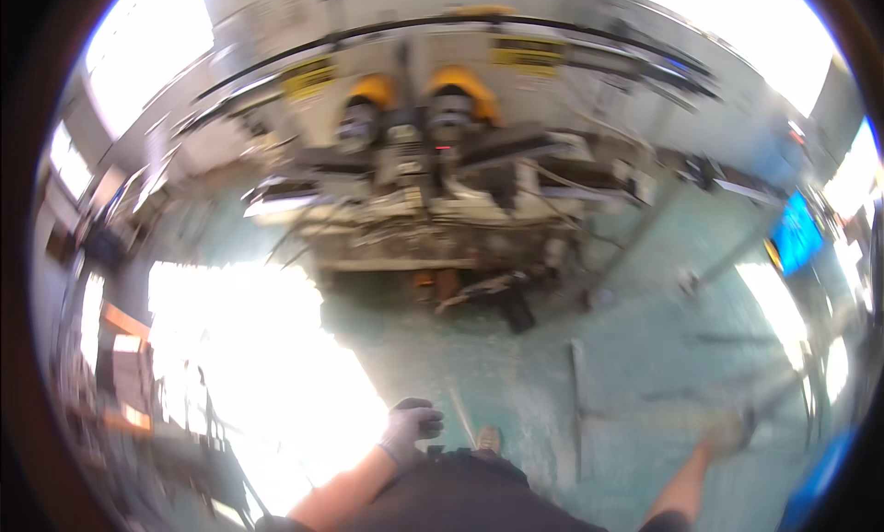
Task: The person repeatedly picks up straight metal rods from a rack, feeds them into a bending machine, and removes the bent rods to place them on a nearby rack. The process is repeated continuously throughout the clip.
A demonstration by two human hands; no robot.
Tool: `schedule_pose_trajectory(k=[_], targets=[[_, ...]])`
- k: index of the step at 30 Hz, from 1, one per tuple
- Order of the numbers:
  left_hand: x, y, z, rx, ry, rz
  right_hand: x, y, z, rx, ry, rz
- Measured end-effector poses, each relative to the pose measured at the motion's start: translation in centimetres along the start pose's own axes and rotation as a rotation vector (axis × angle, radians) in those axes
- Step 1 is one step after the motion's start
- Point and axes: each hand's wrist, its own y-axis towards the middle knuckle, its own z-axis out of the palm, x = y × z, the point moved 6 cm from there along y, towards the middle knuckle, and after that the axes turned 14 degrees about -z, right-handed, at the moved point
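My left hand [410, 428], in a pale glove with darker fingertips, is in front of my waist, left of centre. Its fingers are loosely curled in, and nothing shows in them. Out to the lower right, away from my body, is my right hand [727, 435]. Motion smears its fingers, and I cannot make out whether it holds anything. A thin dark line, perhaps a bar or a floor edge, ends near it. Ahead stands a large machine [405, 228] with two motor-like units capped in yellow [458, 94], well beyond both hands.
Under the machine's front edge lie dark parts [511, 302] on the green floor [516, 375]. Glaring sunlight covers the floor at left. A bright blue panel [796, 233] stands at right, and a blurred rack with orange edges [127, 366] at left. My shoe [489, 438] shows below.
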Motion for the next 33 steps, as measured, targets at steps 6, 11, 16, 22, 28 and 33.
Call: schedule_pose_trajectory(k=[6,11,16,22,28,33], targets=[[6.6,-2.9,-13.4,-0.244,0.279,0.198,41.5,-25.1,-0.8,0.911,0.952,-0.158],[15.1,-5.5,-27.8,-0.31,-0.74,-0.052,64.8,-33.7,-3.1,1.404,1.072,-0.586],[21.7,-12.4,-43.7,-0.466,-1.081,0.015,81.5,-31.8,1.8,1.319,0.969,-0.731],[29.1,-18.4,-60.6,-0.606,-1.359,0.096,92.6,-35.1,-3.0,1.543,0.897,-0.653],[31.6,-19.1,-72.6,-0.752,-1.513,0.061,103.1,-46.1,-12.7,1.769,0.613,-1.097],[29.7,-21.1,-87.2,-0.878,-1.416,-0.013,121.6,-51.2,-17.9,2.072,0.42,-0.987]])
